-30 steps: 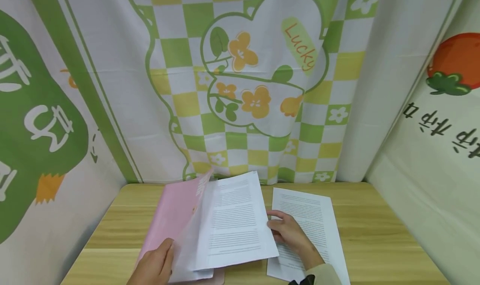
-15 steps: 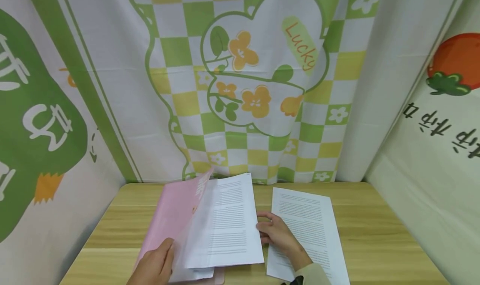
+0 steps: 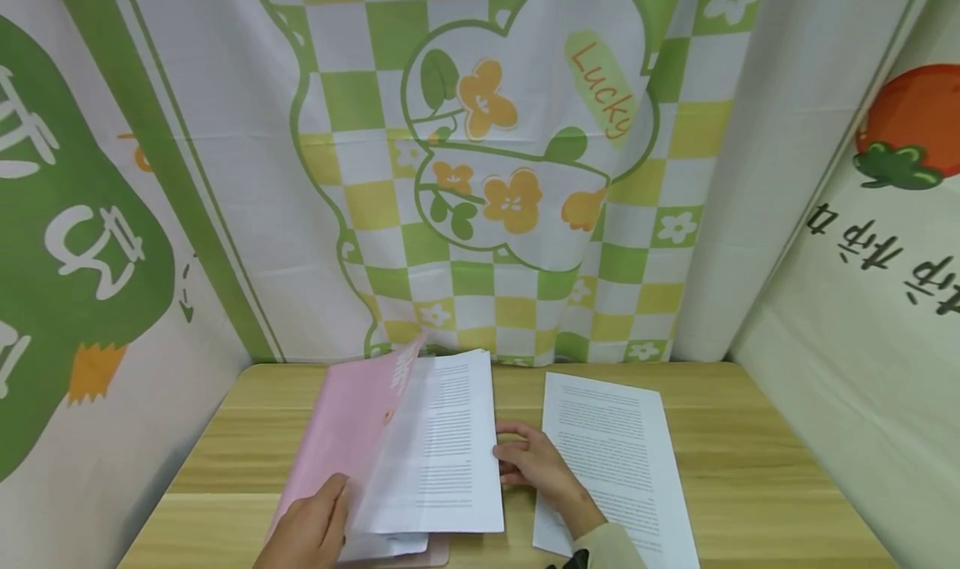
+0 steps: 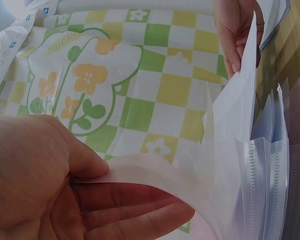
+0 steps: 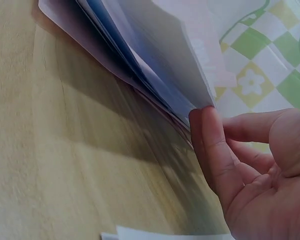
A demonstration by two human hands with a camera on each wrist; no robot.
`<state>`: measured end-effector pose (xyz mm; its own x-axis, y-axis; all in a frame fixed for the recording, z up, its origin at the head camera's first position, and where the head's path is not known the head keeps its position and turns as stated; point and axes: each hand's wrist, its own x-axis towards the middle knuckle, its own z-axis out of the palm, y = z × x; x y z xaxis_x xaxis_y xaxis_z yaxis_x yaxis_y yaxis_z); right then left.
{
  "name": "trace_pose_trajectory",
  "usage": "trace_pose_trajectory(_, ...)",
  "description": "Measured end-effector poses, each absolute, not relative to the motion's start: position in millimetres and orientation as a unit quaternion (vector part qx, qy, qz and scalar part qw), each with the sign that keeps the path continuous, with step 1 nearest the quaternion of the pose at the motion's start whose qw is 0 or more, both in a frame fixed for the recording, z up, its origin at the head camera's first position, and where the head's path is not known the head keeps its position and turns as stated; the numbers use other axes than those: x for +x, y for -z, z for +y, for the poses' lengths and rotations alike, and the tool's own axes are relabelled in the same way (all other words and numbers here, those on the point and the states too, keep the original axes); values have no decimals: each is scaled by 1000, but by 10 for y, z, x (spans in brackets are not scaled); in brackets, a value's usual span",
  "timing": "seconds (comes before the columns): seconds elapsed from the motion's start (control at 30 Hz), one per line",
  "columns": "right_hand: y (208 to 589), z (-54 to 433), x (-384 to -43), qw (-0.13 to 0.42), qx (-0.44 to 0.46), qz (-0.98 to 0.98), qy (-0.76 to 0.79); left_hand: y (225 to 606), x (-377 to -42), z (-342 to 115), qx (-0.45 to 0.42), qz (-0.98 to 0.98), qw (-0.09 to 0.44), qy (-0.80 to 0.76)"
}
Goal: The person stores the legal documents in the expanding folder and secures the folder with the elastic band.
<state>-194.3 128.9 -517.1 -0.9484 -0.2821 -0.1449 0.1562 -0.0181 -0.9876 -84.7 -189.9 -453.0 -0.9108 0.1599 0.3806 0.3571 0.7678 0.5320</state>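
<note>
A pink display book with clear pockets stands partly spread at the table's left. My left hand grips its raised front cover, thumb on one side and fingers behind, as the left wrist view shows. Printed sheets lie partly behind a clear pocket leaf, their left part covered by it. With thumb and fingertips, my right hand pinches the right edge of these sheets. In the right wrist view the sheets slant over the book's lower pages, held at the edge.
Another stack of printed paper lies on the wooden table to the right, partly under my right forearm. A checked curtain hangs behind the table's back edge, with printed cloth at both sides.
The right hand has moved left with the printed sheets, which now reach further behind the clear leaf and stand straighter. The left hand stays in place on the cover.
</note>
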Motion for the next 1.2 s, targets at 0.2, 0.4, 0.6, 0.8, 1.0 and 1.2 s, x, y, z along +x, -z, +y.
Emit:
trace_pose_trajectory(0.2, 5156, 1213, -1950, 153, -55, 686, 710, 4532, -837, -1893, -138, -929, 135, 315)
trace_pose_trajectory(0.4, 5149, 1101, -1959, 157, -60, 684, 709, 4515, -830, -1898, -133, -931, 119, 318)
trace_pose_trajectory(0.6, 5153, 994, -1948, 167, -70, 677, 714, 4520, -834, -1904, -141, -929, 122, 319)
trace_pose_trajectory(0.8, 5175, 876, -1938, 176, -71, 667, 720, 4567, -836, -1914, -162, -920, 174, 313)
trace_pose_trajectory(1.0, 5228, 764, -1947, 192, -80, 650, 731, 4553, -842, -1920, -164, -917, 171, 321)
trace_pose_trajectory(1.2, 5258, 687, -1955, 201, -92, 646, 731, 4588, -860, -1927, -169, -915, 183, 317)
